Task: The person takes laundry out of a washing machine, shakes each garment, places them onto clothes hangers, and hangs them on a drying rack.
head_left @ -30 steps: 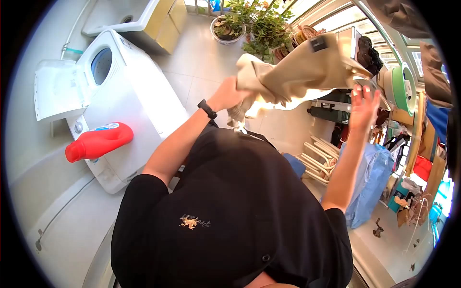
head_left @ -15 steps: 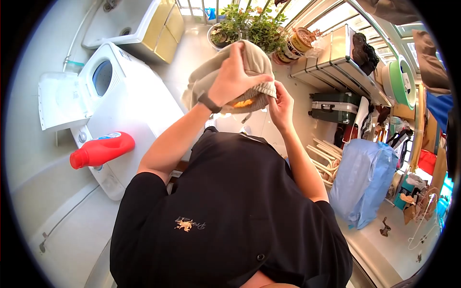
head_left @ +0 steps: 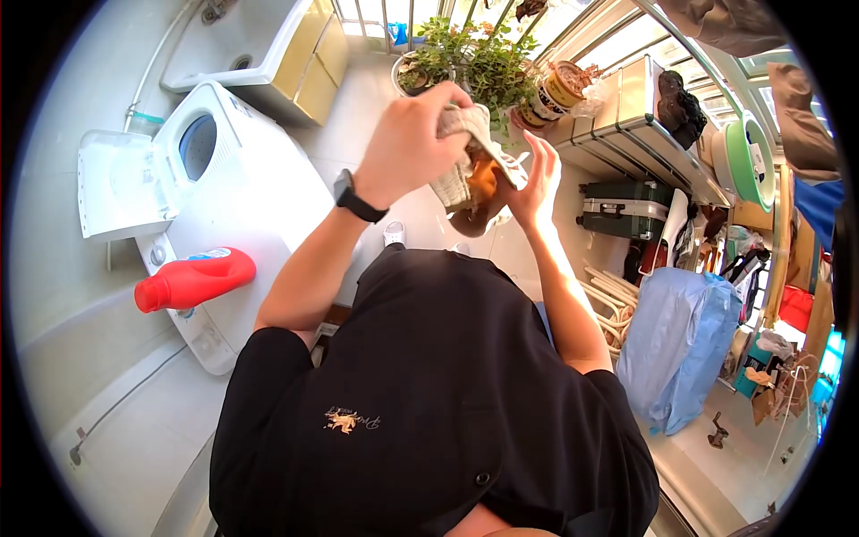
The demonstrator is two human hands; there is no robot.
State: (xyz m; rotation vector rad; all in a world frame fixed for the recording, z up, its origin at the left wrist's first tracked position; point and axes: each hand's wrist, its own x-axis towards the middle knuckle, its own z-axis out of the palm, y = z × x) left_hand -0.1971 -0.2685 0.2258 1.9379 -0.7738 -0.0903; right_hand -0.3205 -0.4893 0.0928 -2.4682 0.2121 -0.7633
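Observation:
A beige garment (head_left: 452, 186) with a ribbed edge and an orange-brown inner part is bunched up in front of my chest. My left hand (head_left: 412, 148), with a dark band at its wrist, has its fingers wrapped round the top left of the garment. At the garment's right side, my right hand (head_left: 535, 183) pinches its edge between thumb and lower fingers, while other fingers point upward. Most of the garment's far side is hidden behind my left hand.
At left, a white washing machine (head_left: 259, 192) with its lid up carries a red bottle (head_left: 197, 279). A sink (head_left: 259, 45) is beyond it. Potted plants (head_left: 483, 67) stand ahead. On the right are a dark suitcase (head_left: 626, 210), a blue covered bundle (head_left: 676, 345) and folded chairs (head_left: 608, 304).
The garment was stretched out to the right between my hands, then gathered in. It is now bunched smaller, and my right hand has come inward and turned its fingers up.

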